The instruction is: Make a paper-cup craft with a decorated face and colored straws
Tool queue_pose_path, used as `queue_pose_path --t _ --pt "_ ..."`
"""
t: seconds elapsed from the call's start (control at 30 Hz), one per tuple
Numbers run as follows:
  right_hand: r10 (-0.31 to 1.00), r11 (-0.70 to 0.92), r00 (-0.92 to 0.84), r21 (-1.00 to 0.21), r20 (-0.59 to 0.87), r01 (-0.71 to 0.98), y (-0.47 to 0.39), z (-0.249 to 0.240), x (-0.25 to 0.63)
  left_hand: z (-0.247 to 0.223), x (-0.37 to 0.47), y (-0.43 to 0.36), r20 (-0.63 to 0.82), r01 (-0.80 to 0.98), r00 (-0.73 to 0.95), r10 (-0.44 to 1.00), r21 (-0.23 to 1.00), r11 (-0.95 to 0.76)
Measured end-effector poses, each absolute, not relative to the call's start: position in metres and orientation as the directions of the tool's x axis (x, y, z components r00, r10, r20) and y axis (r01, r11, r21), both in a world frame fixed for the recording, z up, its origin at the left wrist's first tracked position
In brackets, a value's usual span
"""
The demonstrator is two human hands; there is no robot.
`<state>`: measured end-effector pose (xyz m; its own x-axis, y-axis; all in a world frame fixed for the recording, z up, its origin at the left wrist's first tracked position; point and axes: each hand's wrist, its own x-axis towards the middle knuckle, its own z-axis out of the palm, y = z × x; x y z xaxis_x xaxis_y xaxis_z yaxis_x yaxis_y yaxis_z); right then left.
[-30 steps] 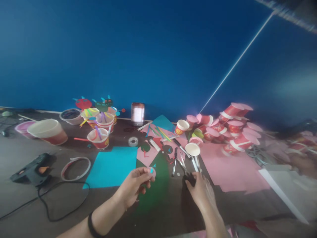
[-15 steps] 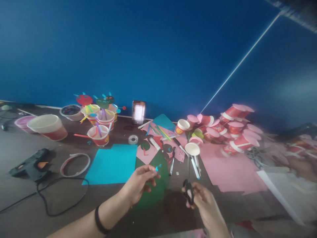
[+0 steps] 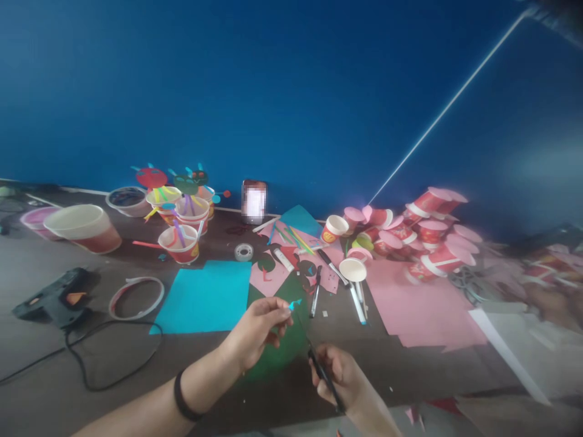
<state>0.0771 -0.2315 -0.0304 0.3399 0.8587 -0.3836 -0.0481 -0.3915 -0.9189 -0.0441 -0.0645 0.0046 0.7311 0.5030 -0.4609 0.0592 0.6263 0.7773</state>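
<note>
Between thumb and fingertips, my left hand (image 3: 259, 331) pinches a small scrap of blue paper (image 3: 295, 304). My right hand (image 3: 339, 376) has its fingers in the black handles of a pair of scissors (image 3: 322, 370), whose blades point up and left, just below the blue scrap. A dark green paper sheet (image 3: 285, 352) lies on the table under both hands. Left of my left hand is a flat blue paper sheet (image 3: 204, 297). Black marker pens (image 3: 316, 291) lie beyond the scissors.
A black glue gun (image 3: 57, 297) with its cord and a ring of clear strip (image 3: 136, 298) lie on the left. Paper cups with cut-out faces (image 3: 180, 243) stand behind. On the right are pink paper (image 3: 423, 303) and a heap of red cups (image 3: 432, 233). A phone (image 3: 254, 203) leans on the wall.
My right hand has moved left with the scissors, bringing the blades close to the blue scrap. My left hand still holds the scrap, slightly higher.
</note>
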Motion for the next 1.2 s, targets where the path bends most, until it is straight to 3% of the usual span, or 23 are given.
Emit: queue_pose_path --t 0.37,0.63,1.2 --pt "0.859 -0.376 0.343 -0.923 -0.379 -0.078 -0.229 -0.025 0.086 0.009 -0.036 -0.072 -0.371 0.160 0.804 0.465 0.887 0.432" --pt "0.852 -0.383 0.382 -0.924 -0.358 -0.010 -0.233 -0.032 0.088 0.003 -0.033 -0.076 -0.365 0.174 0.823 0.435 0.892 0.417" --pt "0.842 -0.401 0.351 -0.910 -0.411 -0.102 -0.241 -0.024 0.090 -0.002 -0.020 -0.081 -0.380 0.206 0.841 0.384 0.882 0.423"
